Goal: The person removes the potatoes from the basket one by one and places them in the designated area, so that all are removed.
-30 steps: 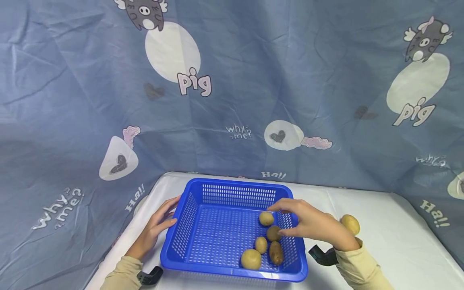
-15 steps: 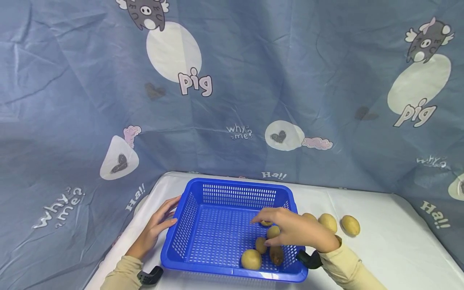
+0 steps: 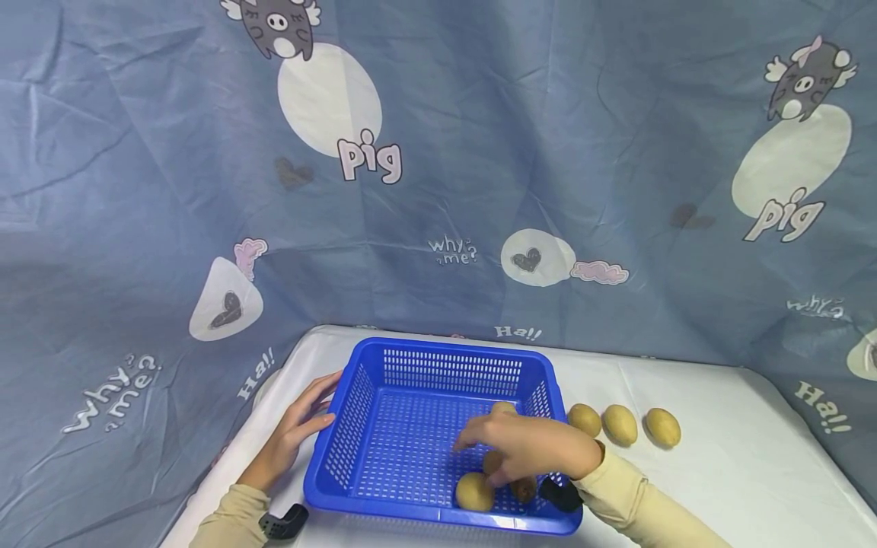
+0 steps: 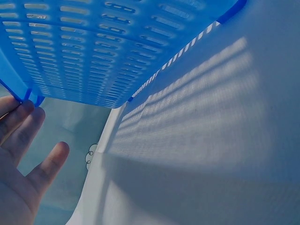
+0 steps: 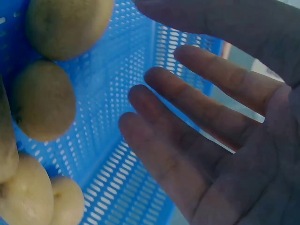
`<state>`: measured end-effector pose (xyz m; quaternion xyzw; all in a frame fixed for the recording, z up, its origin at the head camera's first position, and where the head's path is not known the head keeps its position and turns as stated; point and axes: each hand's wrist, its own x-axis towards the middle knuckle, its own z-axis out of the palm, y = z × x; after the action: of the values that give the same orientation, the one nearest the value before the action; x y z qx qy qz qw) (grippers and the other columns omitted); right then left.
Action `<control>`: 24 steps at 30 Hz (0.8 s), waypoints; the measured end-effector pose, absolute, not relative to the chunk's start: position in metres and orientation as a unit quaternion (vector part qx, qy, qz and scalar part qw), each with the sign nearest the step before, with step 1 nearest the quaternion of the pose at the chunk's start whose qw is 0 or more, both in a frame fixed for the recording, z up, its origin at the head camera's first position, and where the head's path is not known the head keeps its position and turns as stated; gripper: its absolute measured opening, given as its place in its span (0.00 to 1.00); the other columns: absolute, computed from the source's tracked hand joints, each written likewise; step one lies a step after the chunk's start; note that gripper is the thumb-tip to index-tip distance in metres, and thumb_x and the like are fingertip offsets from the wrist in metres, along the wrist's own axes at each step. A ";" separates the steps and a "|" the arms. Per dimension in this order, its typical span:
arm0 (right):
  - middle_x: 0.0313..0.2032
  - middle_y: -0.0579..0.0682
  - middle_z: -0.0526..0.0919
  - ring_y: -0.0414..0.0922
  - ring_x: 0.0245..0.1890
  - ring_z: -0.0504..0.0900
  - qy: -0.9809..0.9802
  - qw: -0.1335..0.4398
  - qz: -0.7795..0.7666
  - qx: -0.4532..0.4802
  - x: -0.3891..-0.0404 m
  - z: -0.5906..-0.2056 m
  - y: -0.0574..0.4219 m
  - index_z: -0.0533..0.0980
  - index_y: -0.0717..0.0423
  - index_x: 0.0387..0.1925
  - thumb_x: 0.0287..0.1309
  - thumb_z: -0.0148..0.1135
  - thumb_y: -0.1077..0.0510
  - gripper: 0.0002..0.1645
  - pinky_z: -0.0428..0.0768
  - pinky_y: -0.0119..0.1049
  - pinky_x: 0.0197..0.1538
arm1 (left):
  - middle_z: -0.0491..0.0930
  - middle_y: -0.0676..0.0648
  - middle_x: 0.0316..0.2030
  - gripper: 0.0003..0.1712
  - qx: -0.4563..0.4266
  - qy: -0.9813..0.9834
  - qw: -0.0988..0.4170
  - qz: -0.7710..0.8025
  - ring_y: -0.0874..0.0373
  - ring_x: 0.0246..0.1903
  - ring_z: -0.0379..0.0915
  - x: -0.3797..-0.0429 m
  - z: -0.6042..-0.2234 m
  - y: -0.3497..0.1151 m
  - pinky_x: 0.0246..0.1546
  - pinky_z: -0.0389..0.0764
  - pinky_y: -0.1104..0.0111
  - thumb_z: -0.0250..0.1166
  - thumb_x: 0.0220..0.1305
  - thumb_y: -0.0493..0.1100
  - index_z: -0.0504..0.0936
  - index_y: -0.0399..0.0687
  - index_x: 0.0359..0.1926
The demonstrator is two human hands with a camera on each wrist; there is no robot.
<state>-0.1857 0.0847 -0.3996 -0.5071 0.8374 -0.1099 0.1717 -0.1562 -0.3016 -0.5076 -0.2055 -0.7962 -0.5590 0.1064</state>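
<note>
A blue plastic basket (image 3: 400, 441) with slotted walls holds several potatoes along its right side. Fingertips of my left hand (image 3: 288, 438) touch its left rim, and the left wrist view shows those fingers fairly straight. Over the potatoes hovers my right hand (image 3: 530, 445), fingers spread and nothing between them. Its thumb overlaps the round, pale potato (image 3: 473, 493) at the front in the head view. A darker, longer potato (image 3: 525, 489) lies partly under that hand, and another potato (image 3: 504, 408) shows behind it. The right wrist view has a potato (image 5: 44, 100) left of the fingers.
Right of the basket, three potatoes lie in a row on the white tablecloth (image 3: 712, 487), the outermost potato (image 3: 662, 428) farthest from it. A blue curtain (image 3: 438, 190) with pig prints hangs behind the table. Each wrist wears a dark band.
My right hand has moved from the basket's right wall leftward and toward the front, over the nearer potatoes. It has uncovered the three potatoes on the table. The left hand has stayed put.
</note>
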 end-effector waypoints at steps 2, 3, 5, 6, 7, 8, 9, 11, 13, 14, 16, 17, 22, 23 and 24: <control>0.59 0.38 0.84 0.34 0.59 0.78 0.831 0.185 -0.107 -0.514 -0.186 -0.403 0.081 0.82 0.48 0.59 0.49 0.79 0.58 0.32 0.74 0.29 0.65 | 0.66 0.34 0.73 0.36 -0.208 -0.795 0.106 -0.560 0.75 0.69 0.63 -0.156 -0.508 -0.302 0.66 0.68 0.78 0.52 0.70 0.34 0.62 0.43 0.78; 0.59 0.39 0.84 0.34 0.60 0.79 0.827 0.188 -0.106 -0.519 -0.187 -0.405 0.079 0.82 0.49 0.59 0.49 0.80 0.58 0.32 0.75 0.27 0.65 | 0.66 0.34 0.73 0.36 -0.209 -0.794 0.106 -0.561 0.74 0.69 0.64 -0.156 -0.507 -0.302 0.66 0.68 0.79 0.52 0.70 0.34 0.62 0.43 0.78; 0.58 0.39 0.85 0.32 0.60 0.79 0.822 0.197 -0.107 -0.523 -0.188 -0.409 0.076 0.82 0.49 0.58 0.48 0.81 0.58 0.33 0.77 0.26 0.64 | 0.66 0.34 0.73 0.36 -0.210 -0.793 0.105 -0.563 0.74 0.69 0.64 -0.156 -0.507 -0.302 0.66 0.68 0.78 0.52 0.70 0.34 0.62 0.43 0.78; 0.58 0.40 0.85 0.32 0.59 0.80 0.820 0.198 -0.106 -0.526 -0.188 -0.411 0.074 0.83 0.49 0.58 0.47 0.81 0.58 0.33 0.77 0.25 0.63 | 0.66 0.34 0.73 0.36 -0.211 -0.792 0.105 -0.563 0.74 0.69 0.64 -0.156 -0.507 -0.302 0.66 0.68 0.79 0.52 0.70 0.34 0.62 0.43 0.78; 0.57 0.40 0.85 0.32 0.59 0.80 0.819 0.199 -0.104 -0.529 -0.188 -0.412 0.073 0.83 0.50 0.58 0.47 0.81 0.58 0.33 0.77 0.25 0.63 | 0.66 0.34 0.73 0.36 -0.211 -0.791 0.105 -0.564 0.74 0.69 0.64 -0.156 -0.507 -0.301 0.66 0.68 0.79 0.52 0.70 0.34 0.62 0.43 0.78; 0.57 0.40 0.86 0.32 0.59 0.80 0.817 0.199 -0.102 -0.532 -0.188 -0.414 0.072 0.83 0.50 0.57 0.46 0.81 0.58 0.32 0.77 0.25 0.63 | 0.66 0.34 0.73 0.36 -0.212 -0.791 0.105 -0.564 0.74 0.69 0.64 -0.156 -0.507 -0.301 0.66 0.68 0.79 0.52 0.70 0.34 0.62 0.43 0.78; 0.57 0.40 0.86 0.32 0.58 0.80 0.815 0.197 -0.099 -0.536 -0.188 -0.416 0.071 0.83 0.50 0.56 0.46 0.81 0.58 0.32 0.78 0.25 0.62 | 0.66 0.34 0.73 0.36 -0.212 -0.790 0.105 -0.565 0.74 0.69 0.64 -0.157 -0.507 -0.301 0.66 0.68 0.79 0.52 0.70 0.34 0.62 0.43 0.78; 0.54 0.39 0.87 0.32 0.56 0.82 0.809 0.191 -0.090 -0.548 -0.188 -0.419 0.069 0.84 0.50 0.54 0.44 0.81 0.58 0.30 0.78 0.25 0.60 | 0.66 0.33 0.73 0.36 -0.213 -0.790 0.104 -0.566 0.74 0.69 0.64 -0.157 -0.507 -0.301 0.66 0.68 0.80 0.52 0.70 0.34 0.62 0.42 0.78; 0.51 0.37 0.88 0.31 0.53 0.82 0.806 0.185 -0.084 -0.556 -0.187 -0.422 0.067 0.85 0.48 0.51 0.43 0.82 0.58 0.29 0.78 0.23 0.58 | 0.65 0.33 0.73 0.36 -0.213 -0.789 0.103 -0.567 0.74 0.69 0.64 -0.157 -0.508 -0.301 0.66 0.67 0.80 0.52 0.70 0.34 0.61 0.42 0.78; 0.50 0.36 0.88 0.30 0.52 0.82 0.805 0.183 -0.080 -0.559 -0.186 -0.424 0.067 0.86 0.47 0.50 0.42 0.82 0.58 0.28 0.78 0.22 0.57 | 0.66 0.33 0.73 0.36 -0.213 -0.789 0.103 -0.567 0.74 0.69 0.64 -0.157 -0.508 -0.301 0.66 0.67 0.80 0.52 0.70 0.34 0.61 0.41 0.78; 0.47 0.34 0.88 0.29 0.49 0.82 0.804 0.179 -0.075 -0.562 -0.186 -0.426 0.065 0.86 0.45 0.47 0.40 0.83 0.57 0.26 0.78 0.21 0.55 | 0.65 0.33 0.73 0.36 -0.212 -0.789 0.102 -0.567 0.74 0.69 0.64 -0.157 -0.508 -0.301 0.66 0.67 0.80 0.52 0.70 0.34 0.61 0.42 0.78; 0.46 0.33 0.88 0.28 0.48 0.82 0.805 0.179 -0.072 -0.562 -0.185 -0.427 0.065 0.87 0.45 0.46 0.40 0.83 0.57 0.26 0.78 0.20 0.54 | 0.65 0.33 0.73 0.36 -0.211 -0.789 0.101 -0.568 0.74 0.69 0.64 -0.157 -0.508 -0.302 0.66 0.67 0.80 0.52 0.70 0.34 0.62 0.42 0.78; 0.42 0.30 0.87 0.26 0.44 0.80 0.804 0.176 -0.055 -0.565 -0.185 -0.429 0.064 0.86 0.41 0.42 0.39 0.84 0.56 0.23 0.76 0.19 0.51 | 0.66 0.33 0.73 0.36 -0.209 -0.790 0.100 -0.568 0.75 0.69 0.64 -0.157 -0.508 -0.302 0.66 0.68 0.80 0.52 0.70 0.34 0.62 0.42 0.78; 0.42 0.30 0.86 0.26 0.44 0.80 0.803 0.176 -0.052 -0.567 -0.185 -0.429 0.063 0.86 0.40 0.41 0.40 0.84 0.55 0.22 0.76 0.18 0.50 | 0.66 0.33 0.73 0.36 -0.209 -0.789 0.100 -0.569 0.74 0.69 0.64 -0.157 -0.508 -0.302 0.66 0.68 0.80 0.52 0.69 0.34 0.62 0.42 0.78; 0.42 0.30 0.86 0.26 0.44 0.80 0.803 0.177 -0.050 -0.567 -0.185 -0.429 0.063 0.86 0.40 0.41 0.40 0.84 0.55 0.22 0.76 0.18 0.50 | 0.66 0.33 0.73 0.36 -0.209 -0.789 0.101 -0.568 0.75 0.69 0.64 -0.157 -0.508 -0.302 0.66 0.68 0.80 0.52 0.69 0.34 0.62 0.42 0.78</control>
<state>-0.1852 0.0632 -0.4289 -0.5670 0.8030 -0.0501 0.1767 -0.1571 -0.3021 -0.5083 -0.2093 -0.7893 -0.5683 0.1009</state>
